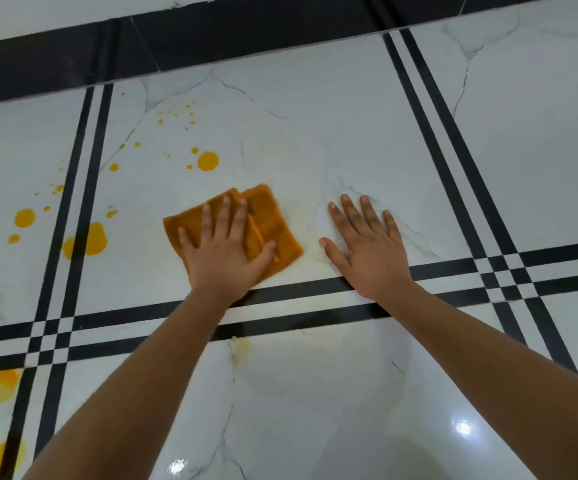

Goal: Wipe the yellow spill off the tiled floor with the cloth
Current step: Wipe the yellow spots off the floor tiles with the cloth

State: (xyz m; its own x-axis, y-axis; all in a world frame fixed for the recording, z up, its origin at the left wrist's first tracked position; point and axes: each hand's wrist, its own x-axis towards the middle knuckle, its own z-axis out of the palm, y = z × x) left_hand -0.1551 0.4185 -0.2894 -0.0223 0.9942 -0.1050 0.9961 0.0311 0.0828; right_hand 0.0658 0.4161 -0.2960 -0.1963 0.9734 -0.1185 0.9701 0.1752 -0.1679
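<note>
We see the left grip (225, 251), a bare hand, spread flat with straight fingers on the folded orange-brown wiping cloth (273, 223). It pinches nothing and only presses, which we judge spreads the load so the whole pad rubs the floor. The cloth lies on the white marble-look tiled floor (315, 116), in the middle tile close to the near black double stripes (308, 286). The right grip (367, 244), also open and flat, holds nothing. It rests on bare tile just right of the cloth, likely as a prop for the leaning body. The yellow liquid spill (88, 240) lies in blots to the left, apart from the cloth. A faint yellowish film beside the cloth may be residue, though glare leaves us unsure.
</note>
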